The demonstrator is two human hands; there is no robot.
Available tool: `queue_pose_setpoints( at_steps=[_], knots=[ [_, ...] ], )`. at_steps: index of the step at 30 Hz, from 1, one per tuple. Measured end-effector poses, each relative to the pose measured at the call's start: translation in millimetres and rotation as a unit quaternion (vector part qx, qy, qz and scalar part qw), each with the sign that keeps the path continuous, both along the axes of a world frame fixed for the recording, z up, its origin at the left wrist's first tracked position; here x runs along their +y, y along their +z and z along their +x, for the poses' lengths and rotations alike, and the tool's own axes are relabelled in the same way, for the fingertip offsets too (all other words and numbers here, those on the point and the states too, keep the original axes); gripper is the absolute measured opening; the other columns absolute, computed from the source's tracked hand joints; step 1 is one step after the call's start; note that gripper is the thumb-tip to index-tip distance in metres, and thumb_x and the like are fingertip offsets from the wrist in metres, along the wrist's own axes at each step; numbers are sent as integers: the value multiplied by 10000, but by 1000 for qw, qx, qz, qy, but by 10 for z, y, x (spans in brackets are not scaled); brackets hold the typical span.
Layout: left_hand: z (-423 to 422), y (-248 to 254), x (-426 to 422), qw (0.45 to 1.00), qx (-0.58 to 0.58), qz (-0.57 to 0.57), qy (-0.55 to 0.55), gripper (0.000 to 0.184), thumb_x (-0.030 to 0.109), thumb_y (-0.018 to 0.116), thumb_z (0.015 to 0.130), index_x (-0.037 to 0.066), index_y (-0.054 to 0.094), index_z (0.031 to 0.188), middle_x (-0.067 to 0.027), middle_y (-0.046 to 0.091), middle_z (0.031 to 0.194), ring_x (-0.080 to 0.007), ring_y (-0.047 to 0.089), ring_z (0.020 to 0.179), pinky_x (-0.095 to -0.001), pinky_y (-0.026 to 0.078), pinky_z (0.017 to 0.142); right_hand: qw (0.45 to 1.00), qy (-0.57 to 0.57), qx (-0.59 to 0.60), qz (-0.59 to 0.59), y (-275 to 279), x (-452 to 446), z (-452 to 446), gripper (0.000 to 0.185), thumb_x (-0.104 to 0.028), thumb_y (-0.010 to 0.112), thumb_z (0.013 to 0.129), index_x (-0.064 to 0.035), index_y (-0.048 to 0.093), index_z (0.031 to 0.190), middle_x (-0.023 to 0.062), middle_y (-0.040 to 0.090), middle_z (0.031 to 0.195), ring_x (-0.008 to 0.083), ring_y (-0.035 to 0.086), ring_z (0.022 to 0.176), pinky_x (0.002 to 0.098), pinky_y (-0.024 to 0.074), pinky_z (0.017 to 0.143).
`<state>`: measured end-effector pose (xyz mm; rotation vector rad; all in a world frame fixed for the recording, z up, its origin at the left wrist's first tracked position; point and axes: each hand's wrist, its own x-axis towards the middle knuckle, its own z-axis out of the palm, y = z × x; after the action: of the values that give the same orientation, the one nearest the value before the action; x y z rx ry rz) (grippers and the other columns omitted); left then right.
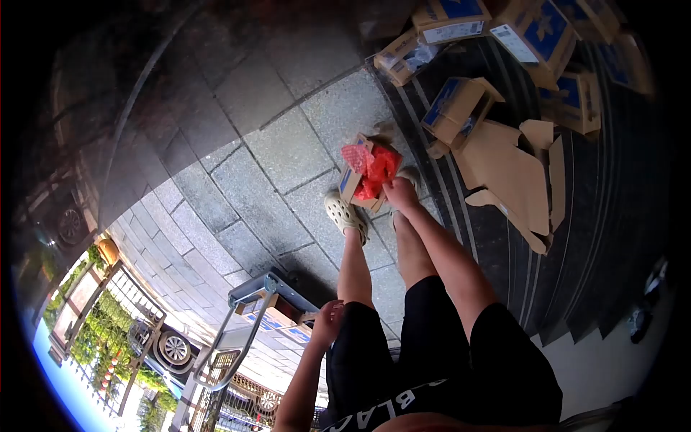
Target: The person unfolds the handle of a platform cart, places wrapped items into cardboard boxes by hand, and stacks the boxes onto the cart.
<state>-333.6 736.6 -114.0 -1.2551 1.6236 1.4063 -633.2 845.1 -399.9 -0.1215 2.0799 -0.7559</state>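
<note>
My right hand (401, 193) reaches down between my feet, its fingers closed at the edge of red plastic packaging (381, 165). The red plastic bulges out of a small open cardboard box (348, 183) on the paving. A pinkish bubble-wrap piece (355, 156) lies at the top of it. My left hand (329, 320) is beside my left knee with its fingers curled in, and I see nothing in it. A beige clog (344, 214) on my left foot stands against the box.
Several brown-and-blue cartons (536, 36) lie on the dark striped steps (504, 266) at right. Flattened cardboard (504, 176) and an opened carton (461, 111) are nearer. A hand trolley (241, 327) carrying boxes (268, 317) stands at lower left. Parked cars (173, 349) are beyond it.
</note>
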Motion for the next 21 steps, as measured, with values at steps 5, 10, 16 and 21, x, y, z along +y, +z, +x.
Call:
queue_pose_setpoints(
  at_steps=[5,10,16,21],
  knots=[
    [-987,679,137,958,144,-214,-121,672,284,654,878,38,346,1423,-250,363,1427,-404,417,1280,-429,400,1029,982,138,46,-120,2194,547,-132,265,-239,609,822,21,638,775,218,640,729,390,635,712,468,504,658],
    [-1319,1532,437,963,206,-123,-127,718,373,597,891,-6,294,1419,-286,362,1417,-459,361,1303,-455,303,1096,965,240,37,-100,4129,786,-227,261,-245,619,806,13,649,789,229,640,750,392,638,718,458,509,654],
    [-1121,2857,646,960,171,-210,-65,362,241,527,906,-26,459,1142,-300,589,1044,-464,593,930,-532,491,777,942,303,90,-110,5463,730,13,255,-238,615,796,9,655,747,223,622,701,396,625,670,464,503,617],
    [-475,2988,527,935,139,-326,-26,269,219,466,948,40,551,1130,-245,644,757,-446,628,688,-528,516,633,901,388,154,-118,6028,462,479,361,-306,579,872,2,626,688,227,610,676,401,620,656,482,486,588]
  ],
)
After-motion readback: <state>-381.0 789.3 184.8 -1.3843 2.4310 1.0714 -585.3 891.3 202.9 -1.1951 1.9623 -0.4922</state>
